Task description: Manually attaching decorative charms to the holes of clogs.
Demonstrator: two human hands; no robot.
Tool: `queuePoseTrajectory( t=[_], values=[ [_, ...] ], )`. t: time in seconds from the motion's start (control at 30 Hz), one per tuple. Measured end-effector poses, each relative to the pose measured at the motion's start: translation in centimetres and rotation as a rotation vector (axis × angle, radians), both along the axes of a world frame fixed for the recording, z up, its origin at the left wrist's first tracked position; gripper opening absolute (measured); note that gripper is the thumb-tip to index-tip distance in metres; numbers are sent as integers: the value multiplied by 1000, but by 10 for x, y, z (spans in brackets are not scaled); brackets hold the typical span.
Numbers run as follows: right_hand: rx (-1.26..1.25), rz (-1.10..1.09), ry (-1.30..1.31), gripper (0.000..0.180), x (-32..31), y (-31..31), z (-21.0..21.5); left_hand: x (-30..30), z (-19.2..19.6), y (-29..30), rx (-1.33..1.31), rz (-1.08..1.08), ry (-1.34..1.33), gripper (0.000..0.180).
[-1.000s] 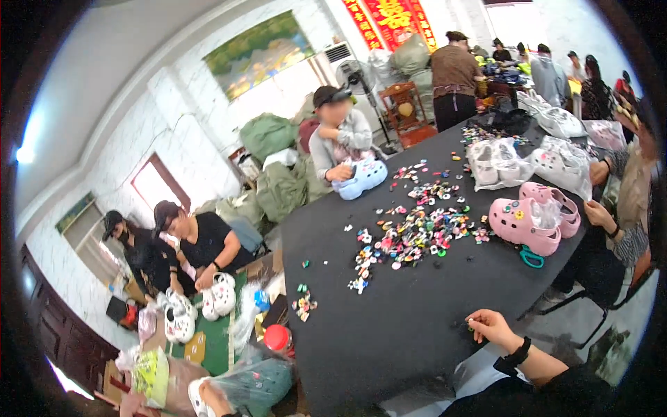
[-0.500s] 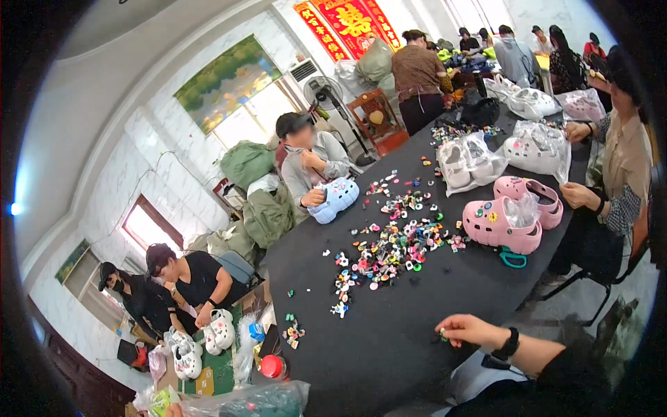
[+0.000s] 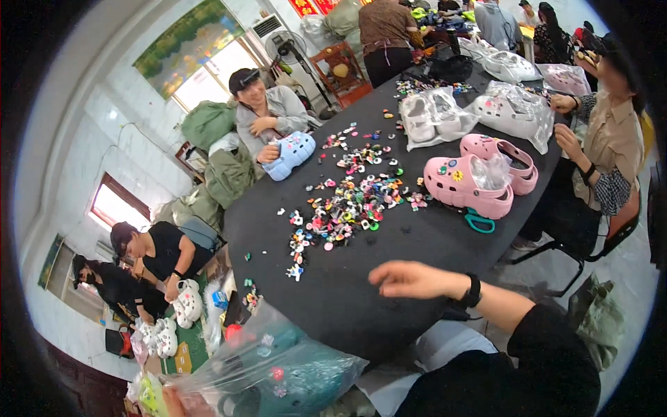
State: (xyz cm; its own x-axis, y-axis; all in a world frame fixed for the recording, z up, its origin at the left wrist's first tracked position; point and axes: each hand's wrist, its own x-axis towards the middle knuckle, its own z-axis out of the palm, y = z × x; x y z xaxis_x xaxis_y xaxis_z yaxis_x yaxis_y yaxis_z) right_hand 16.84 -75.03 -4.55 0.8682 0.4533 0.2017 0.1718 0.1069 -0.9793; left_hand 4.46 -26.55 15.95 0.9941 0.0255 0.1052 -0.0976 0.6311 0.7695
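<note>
At the lower left a clear plastic bag [image 3: 319, 347] holds teal clogs [image 3: 306, 379] with flower charms. My left hand [image 3: 182, 403], partly cut off by the lower edge, grips the side of the bag. Over the near part of the black table [image 3: 326, 299] hovers my right hand [image 3: 406, 279], slightly blurred, with a dark band on its wrist. Its fingers are loosely stretched out, and I see nothing in them. Beyond it, a heap of small colourful shoe charms [image 3: 354, 205] is spread over the tabletop.
Pink clogs [image 3: 465, 184] and teal-handled scissors [image 3: 479, 221] lie to the right. Bagged white clogs [image 3: 434, 118] stand farther back. Across the table a person holds a blue clog [image 3: 288, 156]; another sits at the right. At the left, two people handle white clogs [image 3: 186, 304].
The bag of teal clogs has come up into view with my left hand. My right hand has moved left, its pinch loosened. The view has shifted to the right and down.
</note>
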Motion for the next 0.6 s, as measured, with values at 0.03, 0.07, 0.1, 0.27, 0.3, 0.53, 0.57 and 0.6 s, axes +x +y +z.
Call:
queuePoseTrajectory(
  t=[0.03, 0.07, 0.1, 0.27, 0.3, 0.53, 0.57, 0.6],
  values=[
    [-57, 82, 13, 41, -16, 3, 8, 7, -5, -3, 27, -65, -1, 26],
    [-131, 102, -53, 39, -31, 7, 19, 13, -11, -21, 24, -70, 10, 26],
    [-141, 145, -94, 40, -42, 11, 24, 18, -18, -52, 748, 367, -67, 28],
    [-160, 53, -504, 57, -71, 25, 56, 48, -45, -125, 1424, 566, -286, 23],
    [-199, 27, -559, 66, -72, 28, 61, 50, -48, -139, 1402, 540, -307, 23],
    [-580, -87, -766, 96, -77, 43, 81, 27, -50, -190, 806, -120, -280, 4],
    [-588, -109, -772, 96, -73, 49, 74, 25, -55, -191, 912, -90, -312, 3],
    [-575, 48, -587, 86, -69, 57, 63, 23, -59, -192, 1014, -60, -346, 4]
  ],
)
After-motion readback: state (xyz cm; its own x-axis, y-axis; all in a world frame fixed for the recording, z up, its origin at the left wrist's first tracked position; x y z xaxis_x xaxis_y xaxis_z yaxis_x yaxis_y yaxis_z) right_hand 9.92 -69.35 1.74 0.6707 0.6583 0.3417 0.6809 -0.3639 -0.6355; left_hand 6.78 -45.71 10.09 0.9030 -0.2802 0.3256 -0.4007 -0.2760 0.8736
